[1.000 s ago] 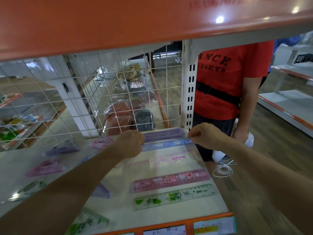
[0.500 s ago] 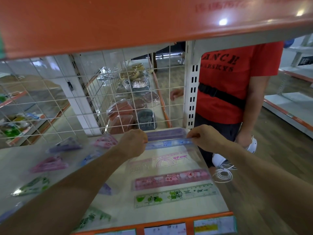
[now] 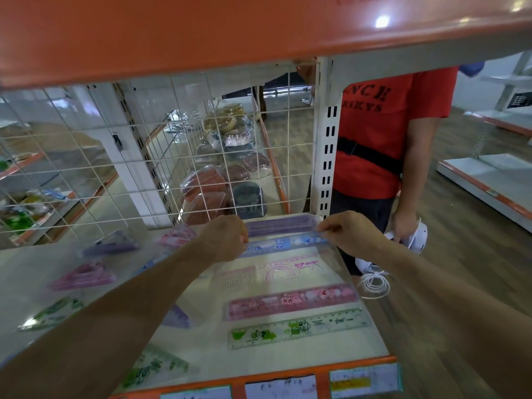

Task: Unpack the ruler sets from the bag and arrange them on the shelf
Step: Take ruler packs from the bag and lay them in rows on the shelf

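At the foot of the white slotted post [image 3: 326,156], the right hand [image 3: 349,233] pinches one end of a blue ruler set [image 3: 285,243]; the left hand [image 3: 223,237], further left of the post, grips the other end; a purple ruler set [image 3: 280,226] lies just behind, reaching the post's base; nearer the camera than the post, a pink protractor set [image 3: 273,273], pink ruler [image 3: 290,300] and green ruler [image 3: 296,328] lie on the shelf [image 3: 216,357]; right of the post stands a person in a red shirt [image 3: 383,133].
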`<action>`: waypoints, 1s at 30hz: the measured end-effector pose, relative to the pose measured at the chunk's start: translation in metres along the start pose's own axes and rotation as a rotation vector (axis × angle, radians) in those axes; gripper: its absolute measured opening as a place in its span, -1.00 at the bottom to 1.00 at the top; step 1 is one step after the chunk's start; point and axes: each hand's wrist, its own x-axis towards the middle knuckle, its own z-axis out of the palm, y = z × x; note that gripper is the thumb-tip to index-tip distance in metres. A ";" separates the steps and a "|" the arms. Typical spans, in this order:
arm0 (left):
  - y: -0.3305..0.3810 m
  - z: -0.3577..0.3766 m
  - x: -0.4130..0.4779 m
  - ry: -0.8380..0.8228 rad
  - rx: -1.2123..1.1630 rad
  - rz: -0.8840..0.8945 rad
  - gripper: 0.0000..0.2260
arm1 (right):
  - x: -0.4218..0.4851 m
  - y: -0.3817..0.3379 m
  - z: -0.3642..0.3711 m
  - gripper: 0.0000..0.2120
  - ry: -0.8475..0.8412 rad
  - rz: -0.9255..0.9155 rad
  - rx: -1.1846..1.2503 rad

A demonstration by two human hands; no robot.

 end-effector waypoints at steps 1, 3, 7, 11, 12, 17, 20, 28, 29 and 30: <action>0.000 -0.001 0.002 -0.011 0.004 -0.003 -0.86 | 0.001 -0.001 0.000 -0.81 -0.010 0.018 0.017; 0.000 -0.003 0.004 -0.029 0.022 0.000 -0.84 | 0.003 -0.003 -0.002 -0.81 -0.023 0.043 0.033; 0.001 -0.003 0.000 -0.110 0.129 0.071 -0.70 | 0.005 -0.004 -0.004 -0.81 -0.040 0.059 0.018; 0.004 0.001 -0.001 -0.118 0.219 0.079 -0.66 | 0.008 -0.006 -0.001 -0.81 -0.049 0.078 -0.018; 0.003 0.001 0.000 -0.116 0.240 0.078 -0.68 | 0.009 -0.007 0.000 -0.80 -0.048 0.069 -0.042; 0.004 -0.001 0.001 -0.129 0.262 0.066 -0.71 | 0.007 -0.008 0.002 -0.83 -0.060 0.049 -0.073; 0.005 -0.001 0.000 -0.143 0.268 0.074 -0.70 | 0.005 -0.009 0.000 -0.82 -0.093 0.030 -0.118; 0.008 -0.019 -0.015 -0.201 0.154 0.112 -0.66 | -0.024 -0.026 -0.016 -0.81 -0.178 -0.130 -0.194; 0.008 -0.019 -0.020 -0.241 0.151 0.128 -0.65 | -0.028 -0.028 -0.016 -0.82 -0.201 -0.146 -0.204; 0.010 -0.018 -0.024 -0.281 0.152 0.138 -0.63 | -0.032 -0.029 -0.017 -0.83 -0.227 -0.152 -0.215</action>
